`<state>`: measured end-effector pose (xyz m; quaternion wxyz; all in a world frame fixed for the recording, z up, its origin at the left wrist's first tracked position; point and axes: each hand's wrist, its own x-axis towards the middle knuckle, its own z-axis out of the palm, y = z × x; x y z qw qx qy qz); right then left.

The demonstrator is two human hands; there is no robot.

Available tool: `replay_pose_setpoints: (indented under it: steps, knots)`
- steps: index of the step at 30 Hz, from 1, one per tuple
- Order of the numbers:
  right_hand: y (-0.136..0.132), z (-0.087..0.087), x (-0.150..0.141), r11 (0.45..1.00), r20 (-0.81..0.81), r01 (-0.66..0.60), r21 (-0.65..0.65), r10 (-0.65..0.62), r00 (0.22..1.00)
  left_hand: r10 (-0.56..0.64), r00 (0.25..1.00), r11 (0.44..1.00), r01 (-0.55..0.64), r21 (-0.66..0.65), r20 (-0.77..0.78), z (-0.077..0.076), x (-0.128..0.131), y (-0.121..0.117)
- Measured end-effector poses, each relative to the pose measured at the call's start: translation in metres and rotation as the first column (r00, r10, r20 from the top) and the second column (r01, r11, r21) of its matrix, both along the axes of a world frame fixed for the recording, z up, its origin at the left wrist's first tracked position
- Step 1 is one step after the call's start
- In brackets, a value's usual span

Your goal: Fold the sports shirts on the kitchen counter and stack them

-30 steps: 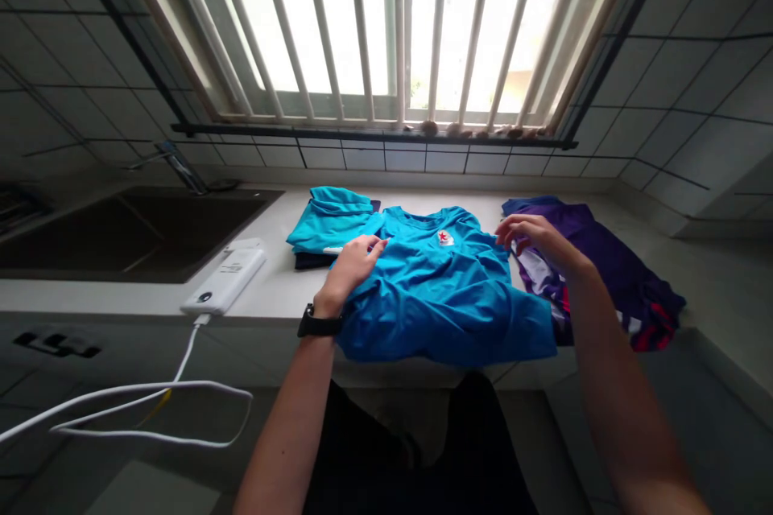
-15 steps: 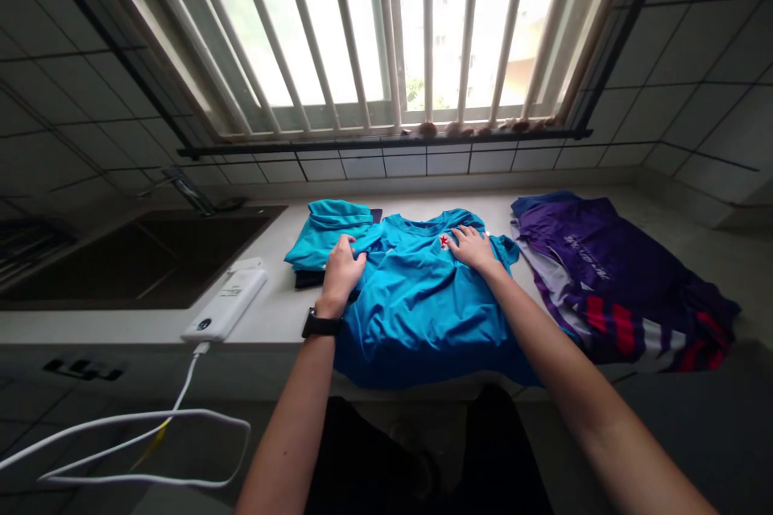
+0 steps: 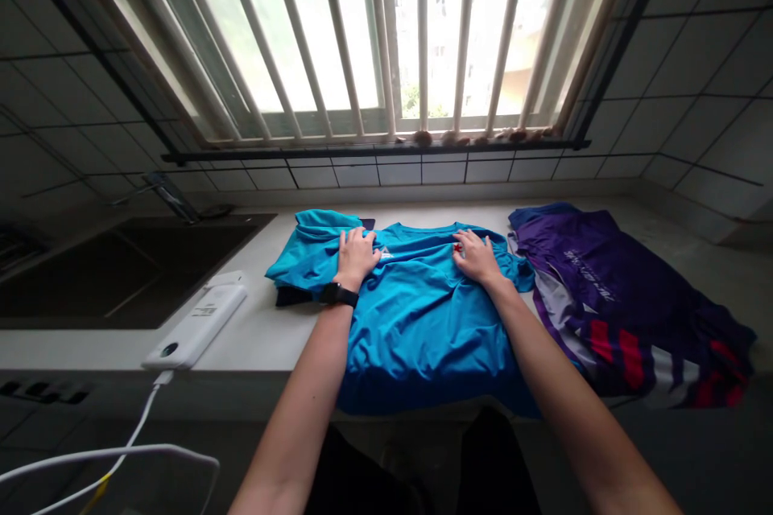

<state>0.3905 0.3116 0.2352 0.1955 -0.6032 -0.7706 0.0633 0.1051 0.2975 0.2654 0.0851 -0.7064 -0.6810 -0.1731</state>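
A blue T-shirt [image 3: 423, 322] lies spread on the counter, its collar toward the window and its lower part hanging over the front edge. My left hand [image 3: 357, 257], with a black watch on the wrist, rests on the shirt's left shoulder area, fingers spread. On the right chest, beside a red star mark, my right hand [image 3: 477, 255] lies with its fingers apart. Wrinkles run across the shirt's middle. Folded teal clothing [image 3: 311, 249] sits against the shirt's left side, on top of something dark.
Purple clothing [image 3: 580, 273] with red and white stripes lies at the right, partly over the edge. A white power bank [image 3: 196, 326] with a white cable [image 3: 142, 422] is at the left, near the dark sink [image 3: 121, 273] and tap [image 3: 172, 197]. A barred window [image 3: 362, 40] stands behind.
My left hand has moved right and inward onto the shirt's shoulder area. The shirt's upper part lies flatter, and a white chest logo now shows. My view has shifted slightly.
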Motion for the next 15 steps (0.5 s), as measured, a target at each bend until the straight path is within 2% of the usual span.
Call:
replay_pose_setpoints:
  steps: [2,4,7,10,12,15]
  knots:
    - [-0.001,0.000,-0.004,0.990,0.028,-0.117,-0.083,0.119,0.992,-0.028,0.998,0.999,0.027,-0.020,-0.059,-0.007,0.004,-0.002]
    - [-0.001,0.000,-0.006,0.982,0.053,-0.131,-0.137,0.139,0.989,-0.040,0.996,0.999,0.040,0.000,-0.076,-0.010,0.003,-0.004]
    - [-0.003,0.000,-0.006,0.994,0.092,0.030,-0.102,-0.020,0.996,-0.010,0.998,0.996,0.015,0.089,-0.056,-0.008,0.001,-0.009]
    - [-0.004,0.001,-0.003,0.971,0.128,0.220,-0.096,-0.207,0.970,0.028,0.999,0.985,-0.020,0.174,-0.043,-0.004,0.004,-0.013]
    - [-0.004,0.001,-0.001,0.963,0.137,0.235,-0.133,-0.217,0.966,-0.054,0.997,0.980,0.063,0.190,-0.052,-0.003,0.009,-0.014]
    - [-0.005,0.000,-0.001,0.984,0.113,0.072,-0.164,-0.054,0.992,-0.348,0.936,0.934,0.351,0.060,-0.059,-0.009,0.017,-0.013]
